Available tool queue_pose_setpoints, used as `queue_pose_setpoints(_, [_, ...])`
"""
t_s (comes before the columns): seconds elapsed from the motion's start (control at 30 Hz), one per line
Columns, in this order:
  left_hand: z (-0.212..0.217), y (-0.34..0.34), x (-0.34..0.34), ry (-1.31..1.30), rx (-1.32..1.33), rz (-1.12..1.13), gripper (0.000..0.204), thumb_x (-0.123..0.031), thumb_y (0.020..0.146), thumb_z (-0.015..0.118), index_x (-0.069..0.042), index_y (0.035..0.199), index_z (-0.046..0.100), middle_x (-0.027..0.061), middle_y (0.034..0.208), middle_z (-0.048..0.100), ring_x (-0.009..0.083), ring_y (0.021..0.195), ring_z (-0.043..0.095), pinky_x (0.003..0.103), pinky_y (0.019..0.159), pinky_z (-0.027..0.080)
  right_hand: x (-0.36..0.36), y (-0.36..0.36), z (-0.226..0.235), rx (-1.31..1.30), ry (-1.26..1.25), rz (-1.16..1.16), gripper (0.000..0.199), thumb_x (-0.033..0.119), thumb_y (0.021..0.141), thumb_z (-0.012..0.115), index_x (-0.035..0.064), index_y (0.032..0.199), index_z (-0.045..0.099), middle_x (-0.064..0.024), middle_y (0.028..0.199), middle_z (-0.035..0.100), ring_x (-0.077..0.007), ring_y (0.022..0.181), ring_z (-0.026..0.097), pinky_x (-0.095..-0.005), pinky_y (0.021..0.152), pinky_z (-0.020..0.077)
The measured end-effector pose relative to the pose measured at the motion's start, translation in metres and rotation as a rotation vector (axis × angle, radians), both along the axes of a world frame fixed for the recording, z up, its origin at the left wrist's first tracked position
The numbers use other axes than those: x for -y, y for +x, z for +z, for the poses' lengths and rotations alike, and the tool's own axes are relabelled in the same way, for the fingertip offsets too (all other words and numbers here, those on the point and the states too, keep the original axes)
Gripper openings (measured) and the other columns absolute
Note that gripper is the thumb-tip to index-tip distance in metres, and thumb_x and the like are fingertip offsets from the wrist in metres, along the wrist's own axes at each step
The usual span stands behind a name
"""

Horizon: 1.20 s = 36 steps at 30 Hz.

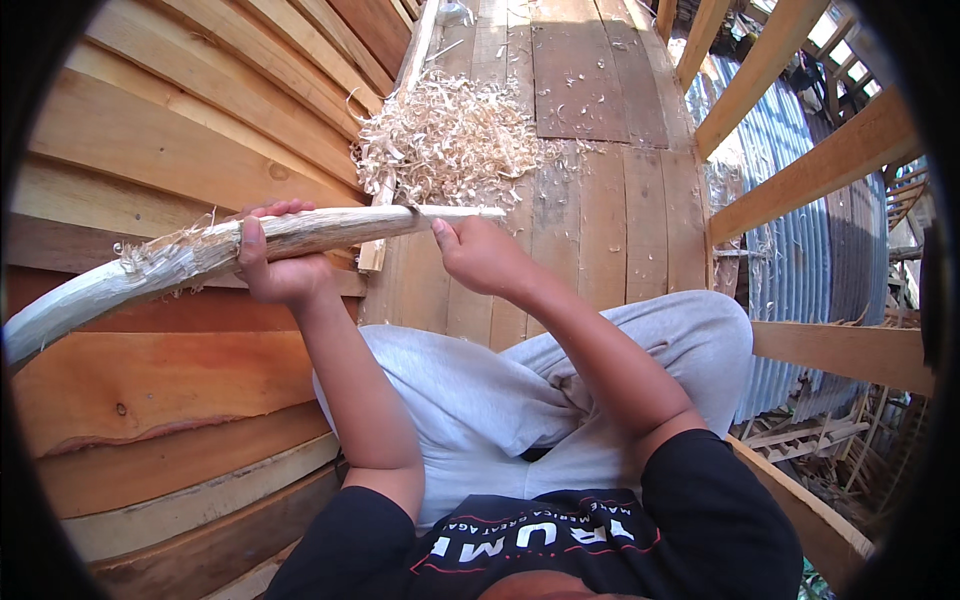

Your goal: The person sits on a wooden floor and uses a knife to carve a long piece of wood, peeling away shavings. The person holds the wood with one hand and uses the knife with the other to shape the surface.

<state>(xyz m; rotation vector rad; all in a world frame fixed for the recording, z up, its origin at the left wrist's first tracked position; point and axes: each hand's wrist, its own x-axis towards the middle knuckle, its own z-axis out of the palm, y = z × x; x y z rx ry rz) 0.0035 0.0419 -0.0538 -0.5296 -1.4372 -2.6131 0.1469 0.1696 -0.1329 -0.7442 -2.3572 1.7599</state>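
A long, curved, peeled wooden branch runs from the left rim to a pale, narrowed end near the middle. Rough curls of fibre cling to its bent part. My left hand is wrapped around it from below, thumb upright on the near side. Beside the narrowed end, my right hand is closed in a fist with the thumb pointing up the wood. A small dark piece of knife blade shows against the branch just left of that fist; its handle is hidden in my fingers.
A heap of wood shavings lies on the plank floor beyond the branch. Stacked boards form a wall at the left. Slanted wooden railing posts stand at the right, with corrugated metal sheets below. My crossed legs are beneath my arms.
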Motion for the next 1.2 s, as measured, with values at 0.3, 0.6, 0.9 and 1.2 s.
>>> queue_pose_setpoints(0.3, [0.011, 0.016, -0.016, -0.037, -0.086, 0.0, 0.031, -0.029, 0.074, 0.063, 0.0, 0.083, 0.057, 0.0133, 0.076, 0.057, 0.0263, 0.07, 0.059, 0.039, 0.067, 0.052, -0.021, -0.002, -0.03, 0.004, -0.01, 0.041, 0.061, 0.04, 0.102, 0.034, -0.0059, 0.068, 0.058, -0.0245, 0.063, 0.058, -0.0401, 0.064, 0.058, -0.0497, 0.067, 0.0452])
queue_pose_setpoints(0.6, [-0.002, 0.021, -0.002, 0.01, -0.11, -0.157, 0.034, -0.031, 0.075, 0.065, -0.003, 0.092, 0.056, 0.0123, 0.081, 0.058, 0.026, 0.076, 0.06, 0.044, 0.071, 0.051, 0.019, 0.016, 0.056, -0.094, 0.119, 0.049, 0.058, 0.038, 0.102, 0.038, -0.0064, 0.069, 0.056, -0.0243, 0.062, 0.057, -0.0375, 0.06, 0.058, -0.0492, 0.065, 0.0447])
queue_pose_setpoints(0.9, [0.007, 0.019, -0.01, 0.027, -0.127, -0.115, 0.028, -0.025, 0.072, 0.065, -0.002, 0.084, 0.055, 0.0122, 0.075, 0.054, 0.026, 0.07, 0.059, 0.038, 0.068, 0.053, -0.005, -0.001, -0.01, 0.046, -0.002, -0.064, 0.058, 0.037, 0.101, 0.037, -0.0079, 0.073, 0.061, -0.0292, 0.068, 0.06, -0.0443, 0.072, 0.063, -0.0503, 0.071, 0.0476])
queue_pose_setpoints(1.2, [0.01, 0.035, -0.014, 0.058, -0.221, -0.291, 0.025, -0.018, 0.073, 0.064, -0.005, 0.09, 0.051, 0.0097, 0.08, 0.052, 0.0219, 0.071, 0.057, 0.043, 0.069, 0.055, -0.016, 0.004, -0.003, 0.012, -0.004, 0.012, 0.06, 0.037, 0.101, 0.035, -0.0074, 0.07, 0.06, -0.0285, 0.065, 0.059, -0.0438, 0.067, 0.061, -0.0505, 0.067, 0.0464])
